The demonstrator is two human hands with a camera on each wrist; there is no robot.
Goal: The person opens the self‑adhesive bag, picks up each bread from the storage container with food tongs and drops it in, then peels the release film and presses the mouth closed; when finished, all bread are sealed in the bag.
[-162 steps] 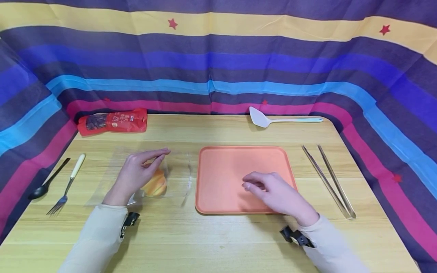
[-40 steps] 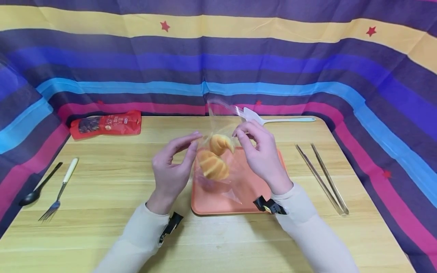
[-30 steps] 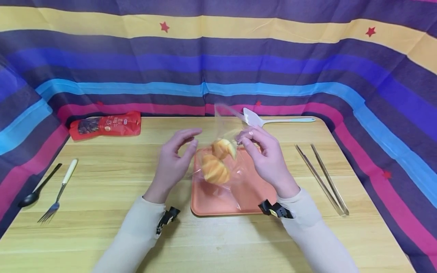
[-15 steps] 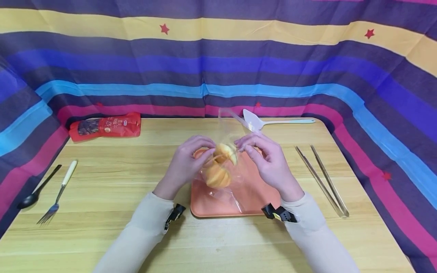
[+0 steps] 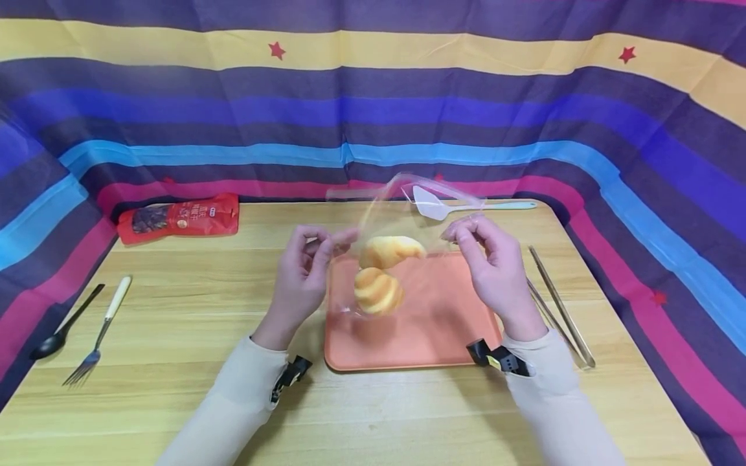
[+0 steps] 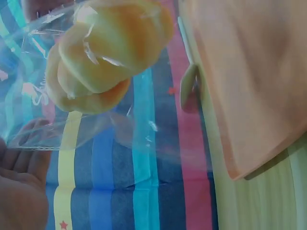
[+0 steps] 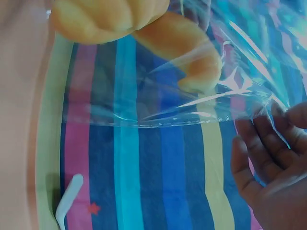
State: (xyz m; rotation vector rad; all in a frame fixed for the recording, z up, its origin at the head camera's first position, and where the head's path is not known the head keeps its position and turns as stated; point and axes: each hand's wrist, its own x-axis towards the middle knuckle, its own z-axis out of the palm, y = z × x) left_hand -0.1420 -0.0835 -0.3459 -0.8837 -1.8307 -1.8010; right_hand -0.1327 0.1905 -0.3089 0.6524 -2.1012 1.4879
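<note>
Over the far-left part of the salmon-pink tray (image 5: 419, 343), up off its surface, hangs the clear plastic bag (image 7: 144, 103), and both hands are on it! The left hand (image 5: 300, 272) pinches one edge between thumb and fingers; across from it the right hand (image 5: 492, 268) grips the other side, so the two hands are well apart with the film stretched between them. Inside, two bread rolls: a ridged roll (image 5: 377, 292) sits lower and nearer the person, and right behind it, touching it, a curved crescent roll (image 5: 396, 250) arches to the right. Glare streaks the plastic in both wrist views, and a soft shadow lies on the tray below.

Out to the right, steel tongs (image 5: 561, 304) lie on the wooden table (image 5: 373, 414), legs spread, one leg partly hidden behind the right hand and wrist. At the back edge it's a white spatula (image 5: 504, 206), its blade showing through the bag. Far left at the back, a red food pouch (image 5: 195, 219); nearer on that side, a black spoon (image 5: 49, 345) beside a cream-handled fork (image 5: 109, 317). Behind everything hangs a striped cloth (image 5: 227, 120) dotted with red stars.
</note>
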